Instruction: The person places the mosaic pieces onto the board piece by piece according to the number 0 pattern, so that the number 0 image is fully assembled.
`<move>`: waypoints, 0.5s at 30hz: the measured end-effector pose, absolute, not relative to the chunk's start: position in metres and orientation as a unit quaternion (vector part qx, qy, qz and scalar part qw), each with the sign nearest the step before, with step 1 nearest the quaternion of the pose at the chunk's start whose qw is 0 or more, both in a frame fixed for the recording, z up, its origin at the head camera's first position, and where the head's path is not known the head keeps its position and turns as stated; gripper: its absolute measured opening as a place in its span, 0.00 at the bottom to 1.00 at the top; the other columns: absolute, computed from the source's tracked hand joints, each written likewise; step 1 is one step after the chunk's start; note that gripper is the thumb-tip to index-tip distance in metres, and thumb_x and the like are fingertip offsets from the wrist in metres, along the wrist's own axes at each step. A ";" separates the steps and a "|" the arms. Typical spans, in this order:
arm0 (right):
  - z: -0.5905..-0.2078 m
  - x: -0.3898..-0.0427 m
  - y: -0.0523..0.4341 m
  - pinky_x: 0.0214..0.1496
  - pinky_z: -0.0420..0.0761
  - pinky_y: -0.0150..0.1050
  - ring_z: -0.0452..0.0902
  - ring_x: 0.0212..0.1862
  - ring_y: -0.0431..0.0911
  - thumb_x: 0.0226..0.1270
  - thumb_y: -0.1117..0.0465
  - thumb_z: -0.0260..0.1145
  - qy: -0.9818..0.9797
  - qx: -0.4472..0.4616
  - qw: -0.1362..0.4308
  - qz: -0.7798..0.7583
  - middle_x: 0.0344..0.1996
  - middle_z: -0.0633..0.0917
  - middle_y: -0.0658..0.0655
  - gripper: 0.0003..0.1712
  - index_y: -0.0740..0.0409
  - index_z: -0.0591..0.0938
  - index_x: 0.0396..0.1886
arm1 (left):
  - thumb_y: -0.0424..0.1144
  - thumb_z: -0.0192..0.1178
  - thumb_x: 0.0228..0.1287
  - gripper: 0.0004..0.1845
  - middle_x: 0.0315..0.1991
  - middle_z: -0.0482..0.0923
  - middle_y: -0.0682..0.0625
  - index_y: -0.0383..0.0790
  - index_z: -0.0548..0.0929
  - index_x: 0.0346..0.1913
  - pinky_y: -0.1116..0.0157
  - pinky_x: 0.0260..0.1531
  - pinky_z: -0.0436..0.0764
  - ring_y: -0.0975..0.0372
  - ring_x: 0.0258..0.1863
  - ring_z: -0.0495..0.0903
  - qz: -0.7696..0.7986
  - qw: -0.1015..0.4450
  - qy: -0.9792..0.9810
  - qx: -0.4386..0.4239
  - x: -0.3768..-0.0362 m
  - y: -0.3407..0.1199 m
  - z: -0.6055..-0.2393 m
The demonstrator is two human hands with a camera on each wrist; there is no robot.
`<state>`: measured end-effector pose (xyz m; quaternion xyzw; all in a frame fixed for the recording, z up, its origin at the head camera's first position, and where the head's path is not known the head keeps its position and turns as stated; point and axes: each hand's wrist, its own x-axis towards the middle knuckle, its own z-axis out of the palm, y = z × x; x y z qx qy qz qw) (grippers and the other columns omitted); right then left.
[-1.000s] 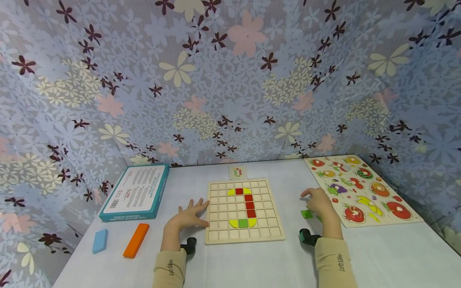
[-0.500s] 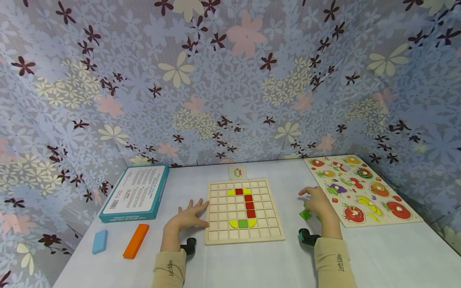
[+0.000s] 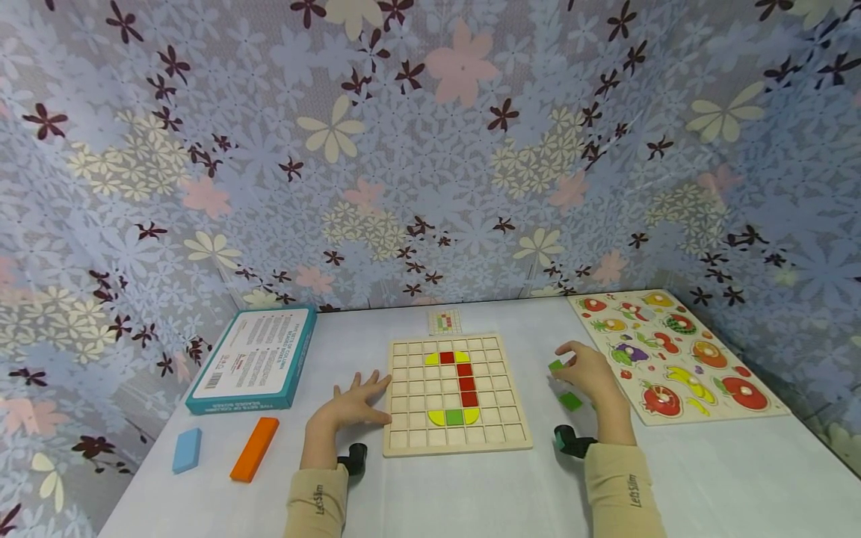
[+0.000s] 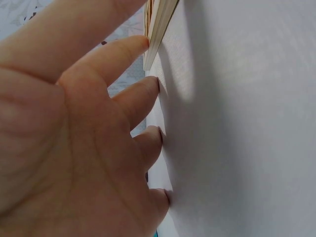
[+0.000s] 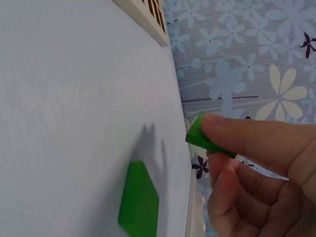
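Note:
A wooden grid board (image 3: pixel 507 427) lies mid-table, with red squares (image 3: pixel 467 385), yellow curved pieces (image 3: pixel 436 418) and a green square (image 3: pixel 454 417) set in its cells. My left hand (image 3: pixel 353 403) rests at the board's left edge, fingers spread and fairly straight; in the left wrist view its fingertips touch the table and the board's side. To the right of the board, my right hand (image 3: pixel 590 373) pinches a green square tile (image 5: pixel 200 133) between thumb and fingers, above the table. Another green tile (image 3: pixel 570 402) lies on the table just below that hand.
Behind the board lies a small pattern card (image 3: pixel 445 323). A fruit puzzle board (image 3: pixel 679 359) is at the right, close to my right hand. On the left are a teal-edged box (image 3: pixel 252 359), an orange block (image 3: pixel 254 450) and a light blue block (image 3: pixel 187 450).
My right hand has picked up a green tile and moved slightly up and left with it. The other green tile now shows below the hand. The left hand stays put.

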<state>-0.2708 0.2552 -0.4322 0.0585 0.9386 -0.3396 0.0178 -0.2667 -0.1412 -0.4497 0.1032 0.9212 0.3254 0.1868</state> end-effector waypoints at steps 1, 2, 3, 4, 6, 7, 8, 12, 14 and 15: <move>-0.432 -0.271 0.254 0.30 0.74 0.39 0.74 0.31 0.49 0.53 0.61 0.69 0.937 0.063 0.019 -0.343 0.33 0.80 0.62 0.25 0.66 0.73 0.50 | 0.44 0.69 0.46 0.44 0.72 0.48 0.40 0.42 0.62 0.69 0.37 0.62 0.27 0.42 0.71 0.35 0.326 0.186 0.921 0.103 -0.267 -0.141 -0.450; -0.431 -0.272 0.253 0.28 0.74 0.38 0.74 0.30 0.48 0.53 0.60 0.69 0.936 0.067 0.019 -0.345 0.31 0.80 0.61 0.25 0.66 0.73 0.49 | 0.44 0.69 0.46 0.44 0.72 0.48 0.40 0.42 0.62 0.69 0.37 0.62 0.27 0.42 0.71 0.35 0.326 0.186 0.921 0.104 -0.266 -0.141 -0.450; -0.431 -0.272 0.252 0.27 0.73 0.37 0.74 0.29 0.47 0.53 0.59 0.69 0.936 0.069 0.018 -0.345 0.30 0.80 0.60 0.25 0.66 0.73 0.47 | 0.44 0.69 0.46 0.44 0.72 0.48 0.40 0.42 0.62 0.69 0.37 0.62 0.27 0.42 0.71 0.34 0.326 0.186 0.921 0.103 -0.266 -0.141 -0.450; -0.430 -0.272 0.251 0.27 0.72 0.36 0.74 0.28 0.47 0.52 0.59 0.70 0.935 0.070 0.016 -0.347 0.29 0.80 0.60 0.24 0.65 0.73 0.46 | 0.44 0.69 0.46 0.44 0.72 0.48 0.40 0.42 0.62 0.69 0.37 0.62 0.27 0.42 0.71 0.34 0.327 0.185 0.921 0.103 -0.266 -0.142 -0.450; -0.430 -0.272 0.249 0.26 0.72 0.36 0.75 0.27 0.46 0.52 0.60 0.70 0.935 0.068 0.008 -0.349 0.28 0.80 0.59 0.22 0.65 0.73 0.42 | 0.43 0.69 0.46 0.44 0.72 0.48 0.40 0.42 0.62 0.69 0.37 0.61 0.26 0.42 0.71 0.34 0.327 0.185 0.921 0.103 -0.266 -0.142 -0.450; -0.429 -0.272 0.248 0.26 0.72 0.36 0.75 0.27 0.46 0.52 0.60 0.70 0.935 0.066 0.003 -0.349 0.27 0.80 0.59 0.21 0.65 0.73 0.41 | 0.44 0.69 0.46 0.44 0.72 0.48 0.40 0.42 0.62 0.69 0.37 0.61 0.26 0.42 0.71 0.34 0.328 0.185 0.921 0.103 -0.266 -0.142 -0.449; -0.429 -0.272 0.247 0.26 0.72 0.37 0.75 0.27 0.46 0.52 0.60 0.70 0.935 0.064 -0.001 -0.350 0.27 0.81 0.59 0.19 0.65 0.74 0.40 | 0.43 0.69 0.46 0.44 0.72 0.48 0.40 0.42 0.62 0.69 0.37 0.61 0.26 0.42 0.71 0.34 0.328 0.184 0.921 0.103 -0.266 -0.142 -0.449; -0.428 -0.273 0.241 0.28 0.74 0.37 0.77 0.29 0.47 0.55 0.59 0.67 0.929 0.050 -0.009 -0.367 0.29 0.82 0.59 0.16 0.64 0.78 0.40 | 0.44 0.69 0.46 0.44 0.72 0.48 0.41 0.43 0.62 0.69 0.37 0.62 0.26 0.43 0.71 0.34 0.330 0.186 0.920 0.100 -0.266 -0.142 -0.449; -0.427 -0.273 0.239 0.30 0.75 0.37 0.78 0.31 0.48 0.57 0.59 0.66 0.923 0.042 -0.012 -0.382 0.30 0.82 0.59 0.15 0.65 0.79 0.40 | 0.44 0.69 0.46 0.44 0.72 0.48 0.41 0.43 0.62 0.69 0.37 0.62 0.26 0.43 0.71 0.34 0.329 0.186 0.920 0.100 -0.267 -0.142 -0.449; -0.426 -0.273 0.238 0.30 0.76 0.38 0.78 0.31 0.49 0.57 0.59 0.66 0.920 0.038 -0.013 -0.389 0.30 0.83 0.59 0.15 0.65 0.79 0.41 | 0.44 0.69 0.46 0.44 0.72 0.48 0.41 0.43 0.62 0.69 0.37 0.62 0.26 0.43 0.71 0.34 0.328 0.186 0.921 0.101 -0.267 -0.142 -0.449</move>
